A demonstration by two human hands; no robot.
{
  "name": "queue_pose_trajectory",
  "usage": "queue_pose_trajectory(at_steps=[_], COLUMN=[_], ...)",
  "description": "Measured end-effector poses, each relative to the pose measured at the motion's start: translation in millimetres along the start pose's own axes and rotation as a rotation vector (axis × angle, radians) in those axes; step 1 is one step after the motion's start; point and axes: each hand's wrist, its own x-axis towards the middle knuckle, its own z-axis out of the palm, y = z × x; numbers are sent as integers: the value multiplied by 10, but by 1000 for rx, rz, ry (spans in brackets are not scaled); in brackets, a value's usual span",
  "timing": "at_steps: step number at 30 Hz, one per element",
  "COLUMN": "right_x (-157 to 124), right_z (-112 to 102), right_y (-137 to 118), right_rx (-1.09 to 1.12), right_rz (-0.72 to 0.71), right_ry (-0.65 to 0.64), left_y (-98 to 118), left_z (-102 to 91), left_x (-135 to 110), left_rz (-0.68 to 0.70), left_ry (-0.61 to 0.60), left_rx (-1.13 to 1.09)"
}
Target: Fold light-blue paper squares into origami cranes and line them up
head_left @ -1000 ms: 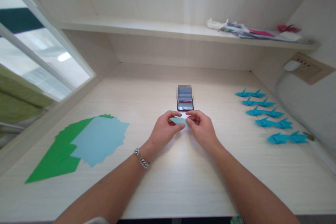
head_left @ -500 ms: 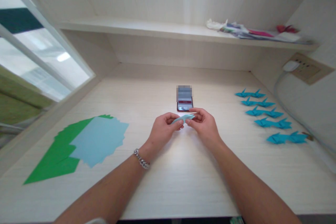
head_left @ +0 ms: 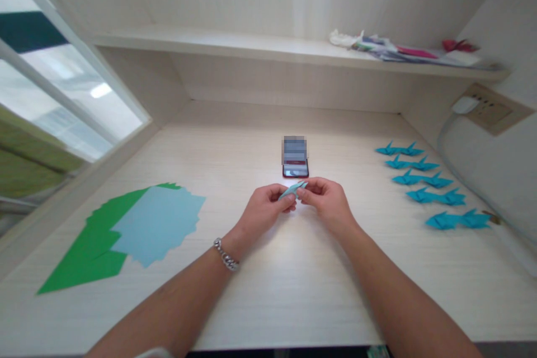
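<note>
A small folded piece of light blue paper point(head_left: 292, 189) is held between both hands above the middle of the desk. My left hand point(head_left: 268, 204) pinches its left end between thumb and fingers. On the other side, my right hand point(head_left: 327, 198) grips the pointed right end with thumb and fingertips. Fingers cover part of the paper, so its full shape is hidden. Just beyond the hands lies a phone point(head_left: 296, 169) with its screen lit and partly blurred out.
Fanned light blue sheets point(head_left: 159, 224) overlap green sheets point(head_left: 88, 249) at the left. Several blue paper cranes point(head_left: 436, 179) stand in rows at the right. A white cable point(head_left: 444, 151) runs from the wall socket point(head_left: 495, 109). Papers lie on the shelf point(head_left: 251, 47).
The folded paper has tilted more steeply, its right end pointing up. My right fingers have drawn in and lowered away from the phone; my left hand has shifted slightly.
</note>
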Motion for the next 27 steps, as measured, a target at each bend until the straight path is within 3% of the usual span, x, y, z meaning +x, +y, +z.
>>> queue_pose_trajectory(at_steps=[7, 17, 27], right_x=[-7, -2, 7], right_z=[-29, -84, -98], right_y=[-16, -37, -60], right_rx=[-81, -153, -127], right_rz=[-17, 23, -15], right_ry=[-37, -108, -39], left_y=[-25, 15, 8], left_z=[-19, -23, -18], left_x=[-5, -5, -8], left_rz=[40, -1, -88], left_ry=[-10, -95, -89], left_rx=[86, 11, -119])
